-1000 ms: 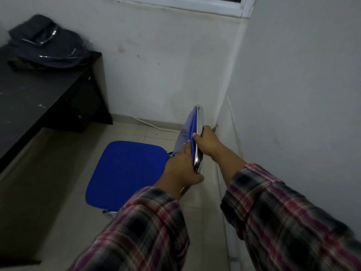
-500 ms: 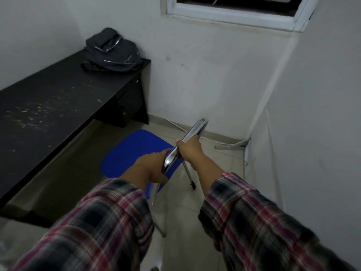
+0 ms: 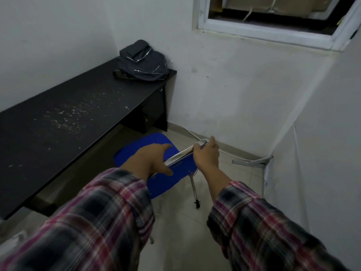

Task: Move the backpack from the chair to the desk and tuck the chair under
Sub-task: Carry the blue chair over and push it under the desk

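So the backpack is already up on the tabletop, slumped at the far end by the wall, soft dark fabric with shiny zips, looks floppy and half empty. What's left is the chair, sitting on the floor just beside the desk's open side with its blue seat aimed at the gap underneath. It looks like a light one: thin chrome tube legs, padded blue seat and backrest, metal rim along the top. Stiff frame, so it should slide or lift in one piece, though skinny legs could snag on tile joints. The top rail of the backrest is the obvious grab spot and that's where both hands are. Right hand has its fingers wrapped tight over the rail; left hand is clamped on it too, thumb round the back
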`<state>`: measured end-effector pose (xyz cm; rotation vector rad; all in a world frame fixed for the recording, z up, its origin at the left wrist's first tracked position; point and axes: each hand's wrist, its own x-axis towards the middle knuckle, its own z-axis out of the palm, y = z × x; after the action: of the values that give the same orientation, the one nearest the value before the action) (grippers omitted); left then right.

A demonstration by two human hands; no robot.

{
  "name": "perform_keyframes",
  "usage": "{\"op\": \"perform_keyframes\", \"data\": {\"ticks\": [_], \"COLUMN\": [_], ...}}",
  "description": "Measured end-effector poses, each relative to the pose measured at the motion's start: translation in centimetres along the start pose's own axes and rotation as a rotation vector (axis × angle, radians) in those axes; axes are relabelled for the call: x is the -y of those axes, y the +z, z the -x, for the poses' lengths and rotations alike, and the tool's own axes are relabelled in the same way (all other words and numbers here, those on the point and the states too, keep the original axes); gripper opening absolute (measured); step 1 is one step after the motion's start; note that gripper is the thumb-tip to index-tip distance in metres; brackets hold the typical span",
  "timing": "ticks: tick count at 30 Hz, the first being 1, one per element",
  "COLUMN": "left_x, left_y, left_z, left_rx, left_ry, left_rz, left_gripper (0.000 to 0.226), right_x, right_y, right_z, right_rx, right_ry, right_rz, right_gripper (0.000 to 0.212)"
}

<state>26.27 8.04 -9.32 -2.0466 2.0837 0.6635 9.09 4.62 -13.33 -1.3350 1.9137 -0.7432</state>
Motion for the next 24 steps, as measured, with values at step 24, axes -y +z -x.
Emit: {"op": "perform_keyframes", "data": {"ticks": [24], "left_x": [-1.8], "left_y": [1.5], "left_z": [-3.0], "left_rx": [0.212], "left_ry": [-0.370], "left_rz": [0.356], "left_gripper": [0.072], "right_x": [2.5], "right_y": [1.5], "right_z": [-10.1], "right_rx": [0.470], "right_ry": [-0.168], "right_rz": [0.050], "right_gripper": [0.083]}}
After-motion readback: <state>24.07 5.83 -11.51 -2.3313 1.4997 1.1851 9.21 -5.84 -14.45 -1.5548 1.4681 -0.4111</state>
